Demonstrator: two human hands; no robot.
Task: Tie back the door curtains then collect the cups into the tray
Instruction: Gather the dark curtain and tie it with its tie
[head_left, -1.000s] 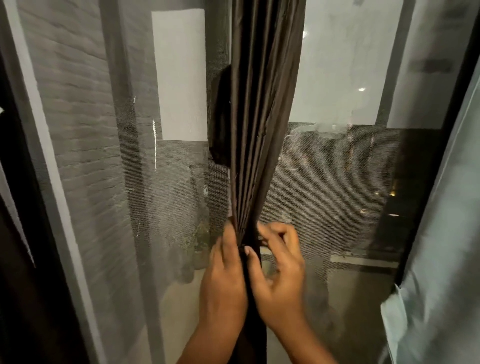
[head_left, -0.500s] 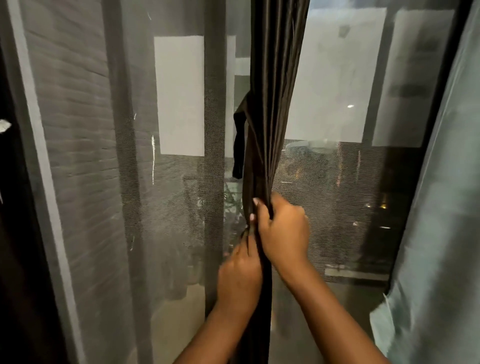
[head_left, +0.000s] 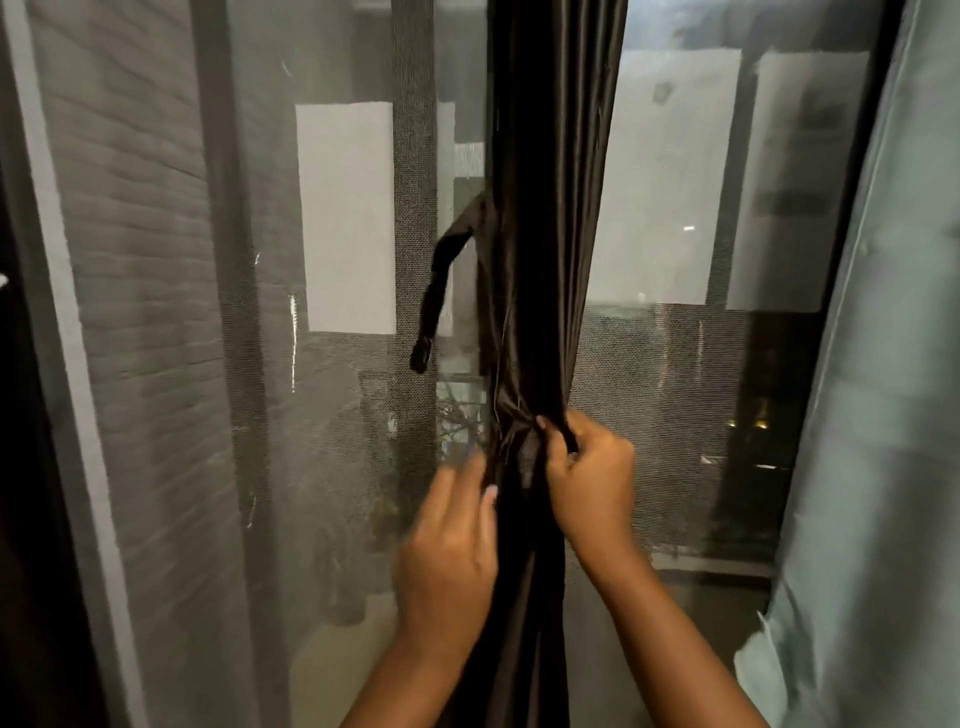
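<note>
A dark brown door curtain (head_left: 550, 218) hangs gathered into a narrow bunch in the middle of the view. My right hand (head_left: 589, 483) is shut on the bunched fabric at about mid height. My left hand (head_left: 449, 551) lies against the left side of the bunch just below, fingers pressed to the cloth, somewhat blurred. A dark fabric tie strap (head_left: 439, 291) dangles loose from the curtain's left side, above both hands. No cups or tray are in view.
Behind the curtain is a mesh screen door (head_left: 332, 415) with dark frame bars (head_left: 415, 156). A pale teal curtain (head_left: 883, 415) hangs along the right edge. A brick wall (head_left: 140, 260) shows through the mesh at left.
My right hand has stayed gripping the bunch while my left hand has slid a little lower on its left side. The view has tilted up slightly, and the tie strap hangs lower.
</note>
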